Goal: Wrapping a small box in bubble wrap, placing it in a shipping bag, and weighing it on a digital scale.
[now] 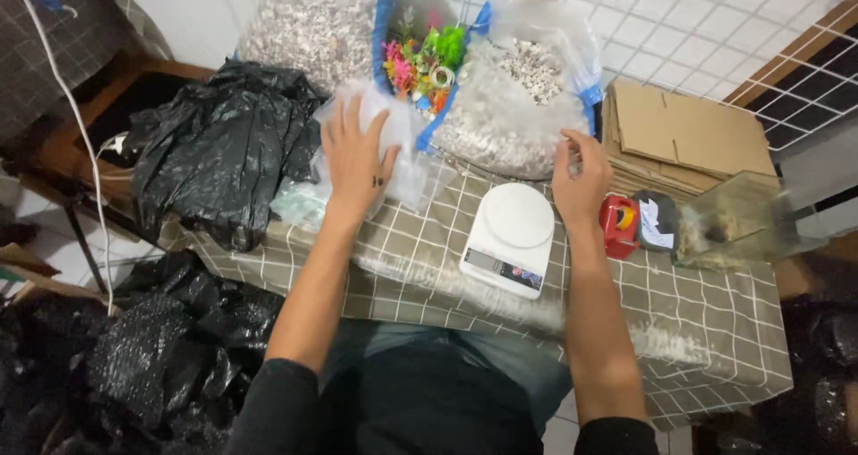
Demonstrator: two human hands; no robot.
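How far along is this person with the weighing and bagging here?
Early, by the look of it. Set up: the white kitchen scale sits on the checked tablecloth with nothing on its plate, and the big bags of pale gravel stand open. In hand: the left hand presses flat on a pile of small clear bags; the right hand touches the gravel bag. No filled small bag shows.

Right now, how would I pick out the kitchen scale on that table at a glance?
Start at the table with the checked cloth, with big clear bags of pebbles along its far edge. The kitchen scale sits in front of those bags, just inside the right hand. It is the only white hard thing there: a round plate on top, a dark display strip on its near edge.
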